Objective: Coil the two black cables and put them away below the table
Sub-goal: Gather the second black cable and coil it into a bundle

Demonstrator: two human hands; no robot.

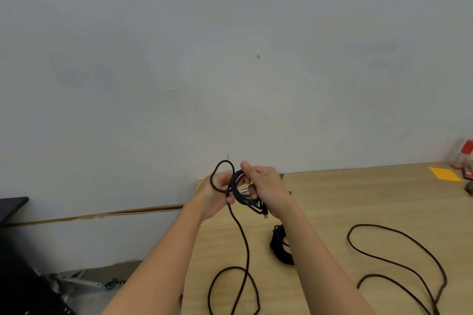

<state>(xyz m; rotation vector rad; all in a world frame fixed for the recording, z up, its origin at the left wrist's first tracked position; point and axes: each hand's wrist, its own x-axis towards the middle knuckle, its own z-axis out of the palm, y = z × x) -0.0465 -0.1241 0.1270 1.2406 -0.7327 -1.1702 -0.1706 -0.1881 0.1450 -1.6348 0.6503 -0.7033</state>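
Cable point(240, 235) coil gripped between left hand point(217, 193) and right hand point(263, 186), tail trailing onto table point(358, 199)

The thin black braided cable point(247, 250) hanging below the grip is looking matt and cloth-sheathed. The pale wooden table top point(332, 202) under the grip is showing a smooth, matt grain. Far right of the grip, the flat orange paper sheet point(445, 174) is looking matt.
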